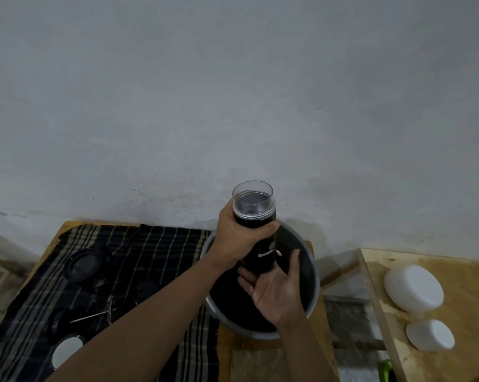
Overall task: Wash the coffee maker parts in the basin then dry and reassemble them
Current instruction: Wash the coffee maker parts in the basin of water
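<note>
The coffee maker body (pixel 257 239), a dark cylinder with a clear, open collar (pixel 252 198) at its top, is held upright above the round grey basin (pixel 260 335), its lower end over the basin's dark inside. Its upper part, just under the collar, is gripped by the left hand (pixel 238 238), whose fingers and thumb are wrapped round the cylinder. The right hand (pixel 277 288) is held open, palm up, at the cylinder's lower end: its straight fingers are laid against the base, and the thumb is raised beside the wall. Whether water lies in the basin cannot be told.

The basin is set on a wooden table (pixel 224 343), at the right edge of a dark striped cloth (pixel 155 252) that is spread over most of the tabletop. Other parts are laid out on the cloth, apart from one another: a round black lid (pixel 84 264) toward the far left, a smaller dark round piece (pixel 146 289) nearer the basin, a thin metal rod with a coiled end (pixel 95 315), and a round part with a white centre (pixel 67 351) at the near edge.

A second wooden surface (pixel 470 304) is seen to the right, well apart from the table. Two white bowls are placed upside down on it, the larger (pixel 413 288) behind the smaller (pixel 430 334). A small green object (pixel 385 368) is partly visible below its near edge. A plain grey wall (pixel 232 92) fills the upper part of the view.
</note>
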{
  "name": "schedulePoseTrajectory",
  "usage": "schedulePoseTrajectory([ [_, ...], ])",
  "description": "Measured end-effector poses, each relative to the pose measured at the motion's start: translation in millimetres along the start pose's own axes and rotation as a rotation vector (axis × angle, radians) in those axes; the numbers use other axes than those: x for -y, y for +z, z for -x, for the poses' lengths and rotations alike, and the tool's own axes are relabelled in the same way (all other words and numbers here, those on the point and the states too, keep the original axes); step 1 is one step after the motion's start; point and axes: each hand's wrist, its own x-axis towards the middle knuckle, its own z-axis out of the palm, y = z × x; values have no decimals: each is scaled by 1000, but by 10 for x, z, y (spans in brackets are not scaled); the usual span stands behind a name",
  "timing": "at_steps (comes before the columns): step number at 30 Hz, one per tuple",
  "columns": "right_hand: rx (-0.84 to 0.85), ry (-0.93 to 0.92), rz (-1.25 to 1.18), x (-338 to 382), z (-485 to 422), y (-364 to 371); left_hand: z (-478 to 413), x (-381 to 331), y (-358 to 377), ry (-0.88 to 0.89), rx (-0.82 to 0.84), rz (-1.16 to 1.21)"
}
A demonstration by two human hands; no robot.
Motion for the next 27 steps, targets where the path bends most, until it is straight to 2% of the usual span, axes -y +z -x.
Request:
schedulePoseTrajectory([
  [3, -93, 23, -85, -41, -56, 23, 0, -29, -6, 1, 17, 3],
  [6, -96, -69, -217, -85, -57, -26, -17, -96, -35, 15, -2, 33],
  [8, -108, -54, -315, -98, -18, -57, -27, -155, -52, 15, -2, 49],
  [12, -69, 14, -190, -124, -67, 77, -21, -192, -81, 3, 9, 45],
  [15, -103, -25, -248, -183, -105, 87, -3, -203, -131, -5, -19, 44],
  [27, 23, -34, -316, -443, -141, 465, 60, -387, -534, -16, -124, 42],
])
